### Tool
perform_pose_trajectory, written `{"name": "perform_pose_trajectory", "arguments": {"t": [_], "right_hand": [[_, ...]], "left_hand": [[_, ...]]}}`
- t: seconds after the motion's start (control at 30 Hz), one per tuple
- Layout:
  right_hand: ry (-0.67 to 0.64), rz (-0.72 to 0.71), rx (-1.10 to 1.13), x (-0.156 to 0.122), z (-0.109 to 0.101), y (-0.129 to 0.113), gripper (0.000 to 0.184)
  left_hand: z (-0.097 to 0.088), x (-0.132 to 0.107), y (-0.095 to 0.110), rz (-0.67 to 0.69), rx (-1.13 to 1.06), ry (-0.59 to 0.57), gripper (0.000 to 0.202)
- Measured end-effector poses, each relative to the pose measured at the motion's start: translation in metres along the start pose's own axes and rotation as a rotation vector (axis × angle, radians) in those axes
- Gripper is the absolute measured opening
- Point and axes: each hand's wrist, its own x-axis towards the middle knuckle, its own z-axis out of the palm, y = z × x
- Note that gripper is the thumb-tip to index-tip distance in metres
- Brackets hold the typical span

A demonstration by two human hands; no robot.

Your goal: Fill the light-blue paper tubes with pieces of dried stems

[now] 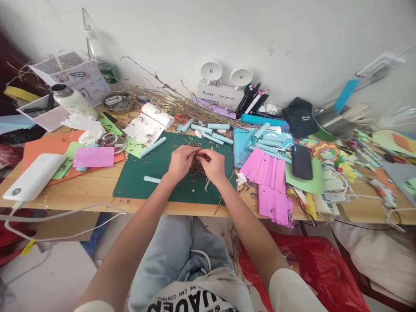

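Debris (196,167) in the head view lies heaped on the green mat (136,180), beneath our left hand (181,162) and right hand (213,164); both look pinched closed, on what we cannot tell. We'd best work low above it.

on the light-brown wooden table (87,188) lies a flat dark-green rectangular mat (134,180), bearing a brown heap of dry plant bits (196,168) between the bare left hand (181,163) and the bare right hand (213,164). behind the mat lies a bundle of thin brown twigs (169,101), and behind that a white plastic twin-lamp unit (223,96). left of the mat is a white oblong plastic device (35,175); right of the mat, pink paper strips (267,169), then a black rounded-rectangular case (301,162) on a light-green paper sheet (317,177).
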Motion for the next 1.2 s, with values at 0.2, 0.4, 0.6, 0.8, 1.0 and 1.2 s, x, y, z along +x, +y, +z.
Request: {"name": "perform_pose_trajectory", "arguments": {"t": [0.2, 0.4, 0.6, 0.8, 1.0, 1.2], "right_hand": [[0.006, 0.038, -0.021, 0.009, 0.008, 0.002, 0.024], [-0.042, -0.08, -0.18, 0.017, -0.021, 0.008, 0.023], [0.003, 0.194, -0.831, 0.044, -0.187, 0.053, 0.025], [-0.119, 0.524, -1.262, 0.043, -0.285, 0.104, 0.049], [-0.185, 0.529, -1.221, 0.03, -0.29, 0.133, 0.061], [-0.186, 0.524, -1.323, 0.038, -0.284, 0.137, 0.057]], "left_hand": [[0.008, 0.004, -0.005, -0.201, -0.028, -0.005, 0.021], [0.011, 0.001, -0.008, -0.075, 0.073, -0.052, 0.027], [0.009, 0.001, -0.004, 0.027, 0.159, -0.029, 0.029], [0.009, 0.001, -0.005, -0.019, 0.18, -0.006, 0.031], [0.009, 0.002, -0.005, -0.033, 0.204, -0.005, 0.031], [0.009, 0.003, -0.004, -0.055, 0.203, -0.009, 0.032]]}}
